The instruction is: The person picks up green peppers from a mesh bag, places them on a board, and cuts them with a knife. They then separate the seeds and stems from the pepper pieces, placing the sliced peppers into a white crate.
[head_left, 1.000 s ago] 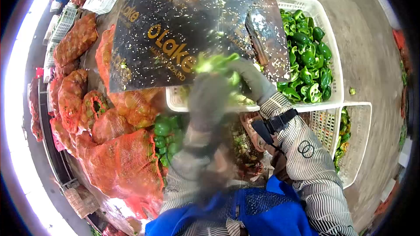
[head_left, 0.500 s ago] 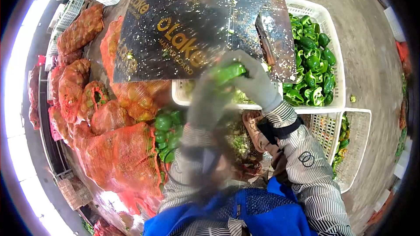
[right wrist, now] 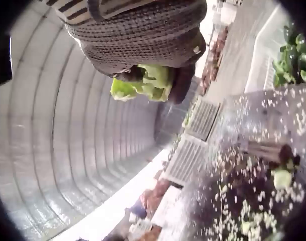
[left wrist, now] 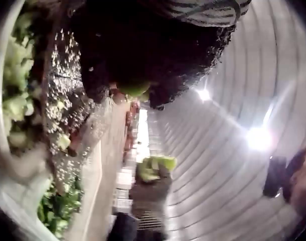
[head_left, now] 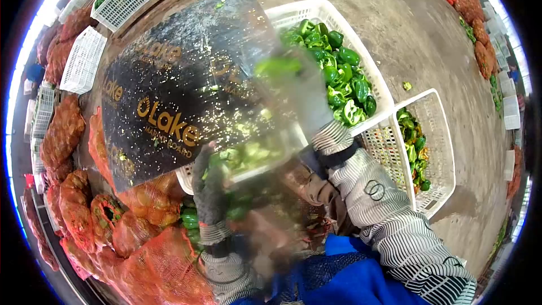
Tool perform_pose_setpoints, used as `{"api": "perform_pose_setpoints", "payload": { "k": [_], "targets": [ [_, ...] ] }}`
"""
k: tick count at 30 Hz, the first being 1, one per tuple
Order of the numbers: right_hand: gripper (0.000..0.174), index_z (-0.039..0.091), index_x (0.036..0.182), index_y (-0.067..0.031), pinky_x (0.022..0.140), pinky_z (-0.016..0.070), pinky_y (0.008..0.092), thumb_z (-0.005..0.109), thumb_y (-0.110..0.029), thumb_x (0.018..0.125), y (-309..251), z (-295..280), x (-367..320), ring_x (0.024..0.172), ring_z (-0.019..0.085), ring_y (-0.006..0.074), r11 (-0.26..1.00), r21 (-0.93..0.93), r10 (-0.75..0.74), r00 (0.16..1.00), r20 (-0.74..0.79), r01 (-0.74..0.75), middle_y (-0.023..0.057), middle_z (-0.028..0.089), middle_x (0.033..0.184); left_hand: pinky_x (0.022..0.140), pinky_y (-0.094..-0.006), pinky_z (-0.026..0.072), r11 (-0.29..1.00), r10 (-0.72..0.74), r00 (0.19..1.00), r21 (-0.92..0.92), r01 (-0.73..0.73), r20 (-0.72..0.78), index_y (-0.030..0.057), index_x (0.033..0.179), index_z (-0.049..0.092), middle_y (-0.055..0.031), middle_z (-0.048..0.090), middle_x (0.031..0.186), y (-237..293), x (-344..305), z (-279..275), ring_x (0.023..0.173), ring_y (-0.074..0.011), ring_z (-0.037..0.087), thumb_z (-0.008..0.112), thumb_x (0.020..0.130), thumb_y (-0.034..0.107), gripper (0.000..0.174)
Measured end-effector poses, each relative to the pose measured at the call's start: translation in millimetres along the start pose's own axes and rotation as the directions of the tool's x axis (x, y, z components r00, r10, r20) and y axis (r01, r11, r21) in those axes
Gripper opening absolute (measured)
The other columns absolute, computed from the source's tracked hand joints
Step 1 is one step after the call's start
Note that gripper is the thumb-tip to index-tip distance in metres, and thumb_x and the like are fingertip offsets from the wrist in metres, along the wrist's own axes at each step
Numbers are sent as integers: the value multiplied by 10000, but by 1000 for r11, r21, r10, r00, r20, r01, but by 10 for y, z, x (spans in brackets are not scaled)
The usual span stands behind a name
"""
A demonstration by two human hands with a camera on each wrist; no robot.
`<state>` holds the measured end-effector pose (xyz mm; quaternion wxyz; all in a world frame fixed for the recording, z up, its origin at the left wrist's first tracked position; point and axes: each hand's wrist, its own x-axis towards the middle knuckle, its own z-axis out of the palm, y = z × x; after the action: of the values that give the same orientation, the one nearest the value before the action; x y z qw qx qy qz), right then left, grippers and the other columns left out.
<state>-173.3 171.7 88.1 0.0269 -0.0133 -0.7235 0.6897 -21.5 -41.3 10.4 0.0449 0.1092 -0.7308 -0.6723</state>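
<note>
One green pepper piece [head_left: 278,67], long axis crosswise, free end leftward; right hand [head_left: 311,87] pinching it. Left hand [head_left: 210,191]: finger state unclear.

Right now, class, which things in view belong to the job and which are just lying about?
Likely in use:
green pepper piece in the right hand
speckled board
crate of cut peppers
crate of pale pieces

Likely lying about:
red mesh sacks
floor scrap
</note>
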Motion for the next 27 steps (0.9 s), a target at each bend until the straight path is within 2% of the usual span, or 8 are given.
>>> {"api": "perform_pose_setpoints", "payload": {
  "k": [7, 9, 11, 13, 21, 23, 25, 27],
  "targets": [
    [621, 461, 1408, -56, 887, 509, 344, 687, -229, 856, 198, -813, 1627, 1056, 625, 247, 755, -608, -392, 912, -117, 246, 181, 613, 1241, 1004, -416, 451, 588, -106, 986, 792, 165, -127, 19, 1341, 517, -195, 597, 1284, -563, 245, 37, 1201, -327, 568, 692, 862, 473, 683],
    [811, 298, 1511, -152, 1174, 260, 404, 673, -437, 851, -19, -1095, 1428, 1424, 243, 426, 851, -523, 14, 995, 94, 38, 168, 270, 1566, 1079, -464, 371, 370, -317, 934, 886, 279, -161, 87, 1411, 452, -174, 507, 1393, -328, 331, 197, 1297, -353, 468, 694, 826, 534, 775],
    [736, 364, 1480, -122, 1068, 370, 368, 680, -342, 853, 219, -1392, 1353, 1284, 418, 336, 807, -590, 119, 987, 108, -33, 180, 426, 1436, 1090, -476, 347, 227, -310, 937, 945, 237, -160, 87, 1391, 470, -168, 498, 1383, -209, 270, 278, 1284, -362, 460, 711, 811, 518, 762],
    [665, 426, 1452, -96, 1004, 456, 339, 681, -254, 859, 730, -1830, 1228, 1188, 571, 251, 720, -693, 251, 944, 213, -36, 191, 565, 1334, 988, -480, 441, 210, 125, 992, 976, -48, 22, 59, 1270, 567, -177, 576, 1249, -619, 122, 166, 1192, -358, 527, 715, 836, 431, 590],
    [910, 206, 1539, -207, 1017, 470, 408, 709, -237, 781, 1417, -1703, 123, 1163, 578, 379, 163, -985, 627, 776, 66, -47, 301, 376, 1446, 630, -369, 572, 173, 3, 970, 955, -240, 243, 67, 992, 659, -73, 663, 829, -1284, 117, 478, 739, -191, 665, 470, 978, 420, 401],
    [845, 273, 1516, -241, 881, 533, 439, 693, -365, 794, 1695, -1643, 161, 1040, 637, 371, 241, -969, 448, 892, 56, -61, 279, 433, 1366, 628, -349, 573, -52, 588, 780, 973, -226, 213, 97, 957, 669, -46, 662, 797, -1386, 5, 696, 754, -169, 667, 547, 954, 406, 332],
    [845, 289, 1508, -237, 878, 522, 432, 701, -328, 775, 1598, -1507, 384, 1050, 624, 332, 344, -924, 469, 883, 15, -167, 257, 514, 1265, 644, -365, 576, 35, -396, 917, 996, 78, -58, 95, 1043, 633, -64, 665, 844, -1063, 258, 680, 761, -182, 664, 500, 976, 385, 327],
    [746, 387, 1454, -183, 919, 503, 426, 686, -292, 778, 1498, -1318, 575, 1057, 614, 330, 474, -862, 450, 891, 64, -178, 242, 556, 1214, 621, -365, 574, 81, -20, 983, 980, -183, 185, 92, 1114, 597, -64, 672, 863, -1373, 147, 509, 693, -189, 659, 499, 974, 314, 280]
  ]
}}
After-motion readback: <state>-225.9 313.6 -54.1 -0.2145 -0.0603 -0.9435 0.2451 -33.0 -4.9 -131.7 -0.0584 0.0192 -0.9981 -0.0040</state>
